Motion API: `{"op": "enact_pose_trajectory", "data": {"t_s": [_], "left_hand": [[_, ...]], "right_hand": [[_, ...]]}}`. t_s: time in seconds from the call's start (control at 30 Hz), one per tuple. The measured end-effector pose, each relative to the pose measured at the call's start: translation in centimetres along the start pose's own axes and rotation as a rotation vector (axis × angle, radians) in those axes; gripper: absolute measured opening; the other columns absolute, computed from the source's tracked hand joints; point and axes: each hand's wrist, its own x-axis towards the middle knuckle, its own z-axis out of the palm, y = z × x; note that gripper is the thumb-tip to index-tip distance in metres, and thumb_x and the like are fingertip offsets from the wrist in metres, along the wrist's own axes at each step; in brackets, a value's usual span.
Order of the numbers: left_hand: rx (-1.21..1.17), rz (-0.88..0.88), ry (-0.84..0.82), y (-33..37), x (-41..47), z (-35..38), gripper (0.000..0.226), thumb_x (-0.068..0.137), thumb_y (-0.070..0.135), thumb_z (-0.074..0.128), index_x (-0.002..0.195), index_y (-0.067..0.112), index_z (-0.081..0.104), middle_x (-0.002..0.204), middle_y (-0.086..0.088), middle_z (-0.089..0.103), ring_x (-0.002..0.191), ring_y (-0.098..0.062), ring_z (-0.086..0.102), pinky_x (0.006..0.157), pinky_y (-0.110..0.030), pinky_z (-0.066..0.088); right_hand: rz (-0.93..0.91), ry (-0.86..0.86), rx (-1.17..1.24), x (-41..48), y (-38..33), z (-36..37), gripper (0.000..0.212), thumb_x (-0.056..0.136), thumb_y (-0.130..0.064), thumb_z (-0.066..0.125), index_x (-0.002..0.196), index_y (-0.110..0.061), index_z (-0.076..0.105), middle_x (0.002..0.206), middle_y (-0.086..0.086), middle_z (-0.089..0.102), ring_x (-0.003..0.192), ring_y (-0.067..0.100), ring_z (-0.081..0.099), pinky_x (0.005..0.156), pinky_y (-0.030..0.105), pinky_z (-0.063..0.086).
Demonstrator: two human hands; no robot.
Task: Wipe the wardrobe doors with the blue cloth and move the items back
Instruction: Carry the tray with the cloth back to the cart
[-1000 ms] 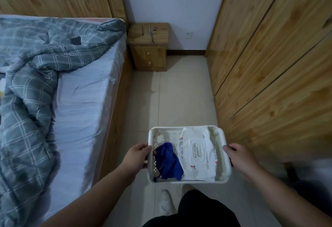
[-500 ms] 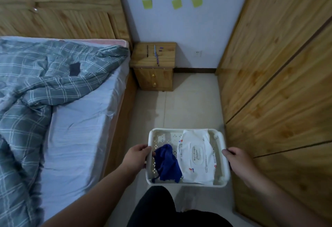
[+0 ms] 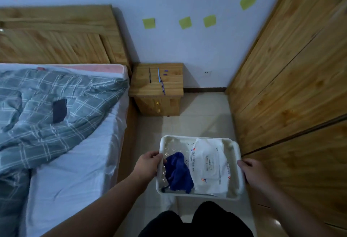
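Holding a white plastic basket [image 3: 232, 145] level above the tiled floor [image 3: 202, 116], the left hand [image 3: 148, 165] is curled over its left rim and the right hand [image 3: 252, 173] is curled over its right rim. The basket is rectangular with rounded corners and perforated walls. Inside it, the crumpled blue cloth [image 3: 178, 173] lies at the left, touching a flat, glossy white wipes pack [image 3: 208, 165] that fills the right part. The wardrobe [image 3: 293, 79] of knotty, grained wood runs along the right, its doors shut, just beside the basket. At the left is a bed [image 3: 75, 171] with a smooth pale sheet, a rumpled grey-green checked quilt [image 3: 47, 109] and a dark flat phone [image 3: 60, 110] on the quilt. Far ahead stands a small wooden nightstand [image 3: 156, 88] with pens [image 3: 161, 82] on top, against a pale wall with green sticky notes [image 3: 185, 22]. Dark-clad knees [image 3: 195, 221] show at the near edge. Compared with half a second ago, the view has tipped upward, showing more wall and notes, while the grip on the basket is unchanged.
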Motion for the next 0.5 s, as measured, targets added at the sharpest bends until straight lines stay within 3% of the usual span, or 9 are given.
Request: {"op": "enact_pose_trajectory", "data": {"t_s": [0.1,0.23,0.37,0.5], "left_hand": [[0.032,0.000,-0.019,4.0,3.6,-1.1,0.021,0.104,0.023,0.053,0.110,0.021,0.073,0.091,-0.004,0.081,0.092,-0.029,0.077,0.081,-0.045,0.063],[0.083,0.018,-0.065,9.1,8.1,-0.4,0.019,0.104,0.022,0.055,0.107,0.024,0.073,0.089,-0.004,0.081,0.092,-0.027,0.077,0.083,-0.045,0.064],[0.147,0.023,-0.111,14.3,12.4,1.8,0.020,0.106,0.022,0.053,0.106,0.027,0.072,0.093,-0.006,0.080,0.096,-0.029,0.075,0.089,-0.048,0.063],[0.234,0.005,-0.149,19.9,16.5,5.1,0.020,0.107,0.023,0.050,0.112,0.026,0.069,0.100,-0.007,0.078,0.097,-0.026,0.075,0.086,-0.044,0.063]], "right_hand": [[0.043,0.016,0.041,2.4,-3.2,-0.4,0.018,0.097,-0.022,0.064,0.082,-0.017,0.073,0.083,0.005,0.075,0.081,0.026,0.071,0.083,0.045,0.057],[0.085,0.041,0.108,6.0,-6.1,-1.5,0.021,0.098,-0.024,0.063,0.080,-0.019,0.073,0.081,0.002,0.077,0.078,0.023,0.073,0.075,0.040,0.058],[0.144,0.075,0.154,10.7,-7.5,-2.9,0.019,0.098,-0.027,0.062,0.085,-0.018,0.072,0.082,0.003,0.077,0.079,0.024,0.073,0.080,0.046,0.061],[0.170,0.112,0.148,15.7,-8.6,-4.9,0.028,0.097,-0.028,0.062,0.074,-0.015,0.073,0.064,-0.002,0.073,0.065,0.019,0.070,0.058,0.029,0.050]]}}
